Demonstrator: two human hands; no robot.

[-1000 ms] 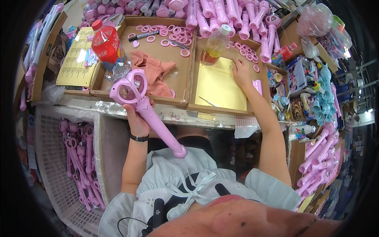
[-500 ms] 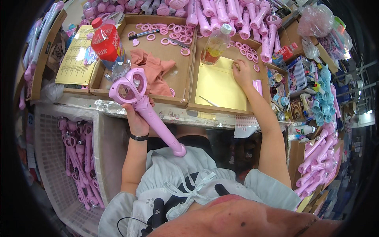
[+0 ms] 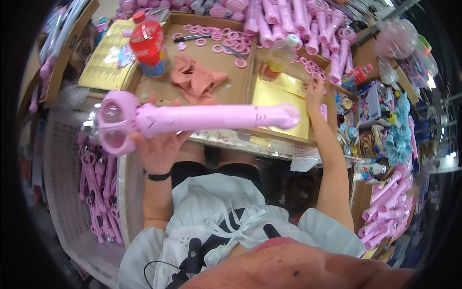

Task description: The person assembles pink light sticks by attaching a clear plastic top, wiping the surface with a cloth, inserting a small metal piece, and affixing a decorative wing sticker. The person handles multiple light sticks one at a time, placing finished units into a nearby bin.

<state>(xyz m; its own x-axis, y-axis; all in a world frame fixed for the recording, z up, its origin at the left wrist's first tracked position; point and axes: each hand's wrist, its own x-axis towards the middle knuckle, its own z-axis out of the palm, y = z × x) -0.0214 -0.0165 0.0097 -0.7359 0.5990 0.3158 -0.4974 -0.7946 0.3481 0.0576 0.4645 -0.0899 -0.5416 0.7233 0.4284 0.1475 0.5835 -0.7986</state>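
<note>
Above the front edge of the table, a pink wand is held crosswise, head leftward. Yellow paper lies beyond. The left hand grips the wand beside its head; the right hand, fingers bent, is near small pink rings, its grip unclear.

1. One pink wand, centre left.
2. Two upright bottles: one red, upper left; one clear, upper centre.
3. One orange cloth, upper centre.
4. One black marker, above it.
5. Over a dozen pink rings.
</note>
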